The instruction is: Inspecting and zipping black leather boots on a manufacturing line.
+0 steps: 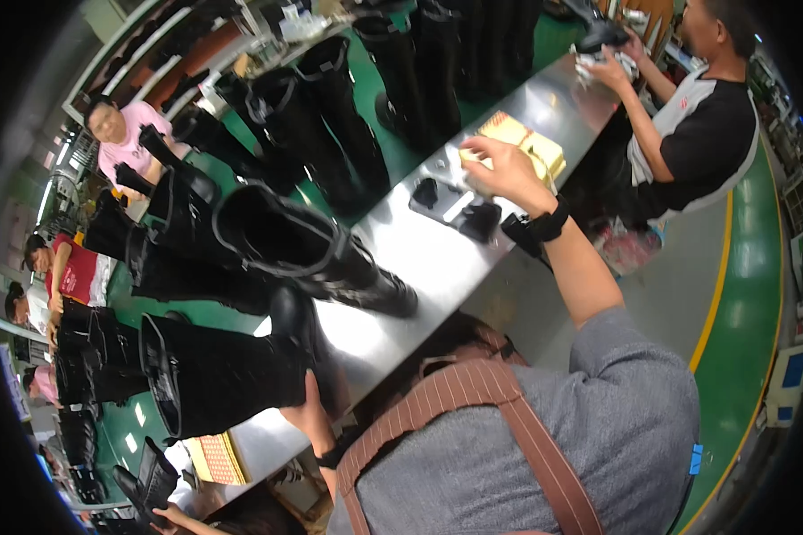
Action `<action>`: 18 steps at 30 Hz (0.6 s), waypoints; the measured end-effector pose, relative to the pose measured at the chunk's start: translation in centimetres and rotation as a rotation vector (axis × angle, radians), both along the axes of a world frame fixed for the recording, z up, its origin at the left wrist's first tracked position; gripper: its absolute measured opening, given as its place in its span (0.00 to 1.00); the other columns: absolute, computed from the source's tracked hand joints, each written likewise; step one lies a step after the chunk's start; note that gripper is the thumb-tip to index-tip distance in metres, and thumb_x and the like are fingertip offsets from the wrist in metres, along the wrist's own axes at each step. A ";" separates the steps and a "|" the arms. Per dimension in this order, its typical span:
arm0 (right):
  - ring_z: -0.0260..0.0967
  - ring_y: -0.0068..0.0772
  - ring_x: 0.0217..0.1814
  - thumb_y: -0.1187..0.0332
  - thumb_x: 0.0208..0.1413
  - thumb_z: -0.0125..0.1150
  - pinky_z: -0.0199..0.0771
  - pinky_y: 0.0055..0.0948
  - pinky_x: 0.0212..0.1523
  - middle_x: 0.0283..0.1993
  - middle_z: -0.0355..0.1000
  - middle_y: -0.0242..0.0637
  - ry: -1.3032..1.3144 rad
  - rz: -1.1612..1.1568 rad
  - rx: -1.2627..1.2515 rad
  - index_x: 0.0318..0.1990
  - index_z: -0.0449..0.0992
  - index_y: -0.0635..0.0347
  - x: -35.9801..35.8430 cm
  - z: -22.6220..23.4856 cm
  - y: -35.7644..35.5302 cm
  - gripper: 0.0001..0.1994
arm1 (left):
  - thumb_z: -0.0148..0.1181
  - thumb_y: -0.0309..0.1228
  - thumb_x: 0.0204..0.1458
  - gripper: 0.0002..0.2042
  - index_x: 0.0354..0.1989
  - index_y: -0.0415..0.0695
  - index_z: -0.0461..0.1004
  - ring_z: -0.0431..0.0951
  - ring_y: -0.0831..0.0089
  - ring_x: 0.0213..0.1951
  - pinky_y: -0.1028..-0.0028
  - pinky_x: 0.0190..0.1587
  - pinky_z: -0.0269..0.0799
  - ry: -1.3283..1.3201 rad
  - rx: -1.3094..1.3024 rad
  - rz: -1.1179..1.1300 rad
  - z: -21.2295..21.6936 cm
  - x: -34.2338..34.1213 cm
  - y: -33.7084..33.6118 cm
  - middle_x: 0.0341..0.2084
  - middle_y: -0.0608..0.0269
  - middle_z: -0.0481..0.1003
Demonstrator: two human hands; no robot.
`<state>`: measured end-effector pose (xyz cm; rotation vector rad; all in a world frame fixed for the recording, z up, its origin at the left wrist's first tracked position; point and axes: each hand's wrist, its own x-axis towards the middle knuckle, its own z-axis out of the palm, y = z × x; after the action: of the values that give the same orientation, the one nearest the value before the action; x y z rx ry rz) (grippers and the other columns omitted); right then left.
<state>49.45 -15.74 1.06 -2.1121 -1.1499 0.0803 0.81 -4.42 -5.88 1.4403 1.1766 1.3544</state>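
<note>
My left hand (305,406) grips the lower part of a tall black boot (214,374) that lies on its side at the near end of the steel table (437,267). My right hand (500,169), with a black band on its wrist, reaches out over the table's far part, fingers curled just next to a yellow block (531,147). Whether it holds anything is not clear. A second black boot (312,250) lies on the table between my hands.
Small black pieces (459,209) lie on the table under my right hand. Several upright black boots (348,116) stand on the green belt beyond. A person in a black and white shirt (696,134) works at the far end, others at the left. A yellow pad (216,456) lies nearby.
</note>
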 end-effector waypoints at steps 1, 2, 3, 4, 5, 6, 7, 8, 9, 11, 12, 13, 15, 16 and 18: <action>0.77 0.44 0.50 0.62 0.53 0.66 0.75 0.38 0.49 0.46 0.79 0.43 -0.187 -0.089 0.117 0.53 0.76 0.54 2.5 -0.3 0.4 0.20 | 0.73 0.25 0.46 0.24 0.51 0.29 0.74 0.77 0.67 0.49 0.70 0.57 0.69 0.045 0.038 0.023 0.0 0.0 -0.1 0.49 0.51 0.78; 0.76 0.46 0.49 0.61 0.52 0.66 0.74 0.40 0.49 0.46 0.78 0.44 -0.216 -0.171 -0.012 0.52 0.76 0.54 4.5 -0.7 0.7 0.19 | 0.73 0.25 0.45 0.24 0.51 0.29 0.74 0.78 0.66 0.48 0.70 0.56 0.69 0.041 -0.005 0.008 0.0 0.0 -0.1 0.48 0.52 0.78; 0.76 0.48 0.49 0.61 0.52 0.66 0.74 0.43 0.50 0.46 0.78 0.46 -0.271 -0.245 -0.088 0.51 0.76 0.54 6.1 -1.2 1.1 0.19 | 0.73 0.25 0.45 0.24 0.51 0.30 0.75 0.78 0.66 0.48 0.70 0.56 0.70 0.056 0.008 -0.007 0.0 0.0 -0.1 0.47 0.52 0.78; 0.76 0.48 0.49 0.60 0.50 0.67 0.73 0.44 0.51 0.45 0.78 0.47 -0.263 -0.259 -0.170 0.51 0.76 0.54 7.2 -1.9 1.3 0.20 | 0.74 0.24 0.45 0.23 0.50 0.30 0.75 0.79 0.66 0.47 0.70 0.55 0.70 0.046 0.011 0.002 -0.1 0.0 -0.1 0.46 0.52 0.79; 0.76 0.49 0.50 0.59 0.49 0.68 0.72 0.46 0.52 0.44 0.78 0.48 -0.242 -0.314 -0.266 0.51 0.76 0.55 8.1 -2.5 1.5 0.21 | 0.74 0.24 0.44 0.22 0.49 0.30 0.75 0.79 0.67 0.46 0.70 0.54 0.71 0.046 0.045 0.018 -0.1 0.0 -0.1 0.45 0.53 0.79; 0.76 0.49 0.50 0.59 0.47 0.69 0.71 0.47 0.54 0.43 0.79 0.48 -0.204 -0.297 -0.273 0.50 0.76 0.56 8.9 -2.9 1.7 0.22 | 0.74 0.24 0.44 0.22 0.48 0.31 0.76 0.79 0.67 0.45 0.71 0.53 0.71 0.074 0.069 0.042 -0.1 0.0 0.0 0.44 0.53 0.80; 0.76 0.49 0.50 0.58 0.46 0.70 0.70 0.48 0.55 0.41 0.79 0.48 -0.130 -0.304 -0.341 0.50 0.76 0.57 9.3 -3.4 1.7 0.24 | 0.74 0.23 0.44 0.21 0.47 0.31 0.76 0.79 0.68 0.44 0.71 0.52 0.72 0.039 0.046 0.021 -0.1 0.0 0.0 0.43 0.54 0.80; 0.76 0.48 0.50 0.58 0.45 0.70 0.70 0.48 0.56 0.40 0.79 0.47 -0.138 -0.299 -0.301 0.50 0.76 0.58 9.7 -3.7 1.8 0.24 | 0.74 0.23 0.43 0.21 0.47 0.31 0.76 0.80 0.68 0.44 0.71 0.52 0.72 0.022 0.015 0.005 -0.1 0.0 0.0 0.43 0.55 0.80; 0.76 0.48 0.50 0.59 0.44 0.71 0.70 0.47 0.56 0.39 0.79 0.47 -0.107 -0.316 -0.312 0.50 0.76 0.58 9.9 -4.1 1.8 0.24 | 0.74 0.23 0.43 0.21 0.47 0.31 0.76 0.80 0.69 0.43 0.72 0.51 0.72 0.018 -0.004 -0.017 -0.1 0.0 0.0 0.42 0.56 0.80; 0.76 0.48 0.53 0.60 0.45 0.70 0.69 0.47 0.56 0.46 0.79 0.48 -0.087 -0.325 -0.316 0.47 0.78 0.58 10.1 -4.3 1.7 0.21 | 0.74 0.23 0.43 0.21 0.47 0.32 0.75 0.80 0.70 0.43 0.72 0.51 0.73 0.017 0.000 -0.015 0.2 0.1 -0.1 0.42 0.56 0.80; 0.76 0.48 0.51 0.60 0.46 0.70 0.69 0.47 0.55 0.44 0.79 0.47 -0.071 -0.318 -0.290 0.46 0.79 0.57 10.0 -4.1 1.5 0.19 | 0.74 0.22 0.44 0.21 0.47 0.32 0.75 0.80 0.70 0.43 0.72 0.51 0.73 0.028 0.033 -0.023 0.4 0.1 -0.3 0.42 0.56 0.80; 0.77 0.48 0.50 0.60 0.47 0.70 0.69 0.47 0.53 0.42 0.80 0.45 -0.075 -0.354 -0.253 0.44 0.80 0.56 9.8 -3.8 1.3 0.17 | 0.74 0.23 0.44 0.21 0.47 0.32 0.75 0.79 0.70 0.43 0.72 0.51 0.73 0.018 0.000 -0.026 0.7 0.2 -0.3 0.42 0.56 0.80; 0.77 0.48 0.46 0.59 0.50 0.68 0.68 0.49 0.48 0.39 0.80 0.42 -0.252 -0.431 -0.276 0.43 0.81 0.54 9.1 -2.3 0.3 0.15 | 0.74 0.23 0.44 0.21 0.47 0.32 0.75 0.79 0.70 0.43 0.72 0.51 0.73 0.004 0.009 -0.035 1.1 0.4 -0.5 0.42 0.56 0.80; 0.76 0.48 0.43 0.58 0.53 0.66 0.66 0.49 0.44 0.36 0.79 0.40 -0.419 -0.465 -0.154 0.42 0.81 0.53 8.3 -1.4 -0.6 0.12 | 0.74 0.23 0.45 0.21 0.47 0.32 0.75 0.79 0.70 0.44 0.71 0.51 0.73 0.029 -0.012 -0.022 1.3 0.5 -0.5 0.42 0.57 0.80; 0.71 0.46 0.47 0.59 0.57 0.62 0.65 0.48 0.47 0.39 0.75 0.40 -0.527 -0.499 0.014 0.38 0.79 0.53 6.7 1.5 -2.8 0.09 | 0.74 0.24 0.45 0.21 0.47 0.32 0.75 0.79 0.69 0.44 0.71 0.52 0.73 0.059 0.015 -0.052 1.3 0.4 -0.3 0.42 0.57 0.80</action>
<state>56.13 -18.57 2.60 -2.4165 -0.8503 -0.7483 1.24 -4.68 -4.60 1.5198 1.1608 1.2957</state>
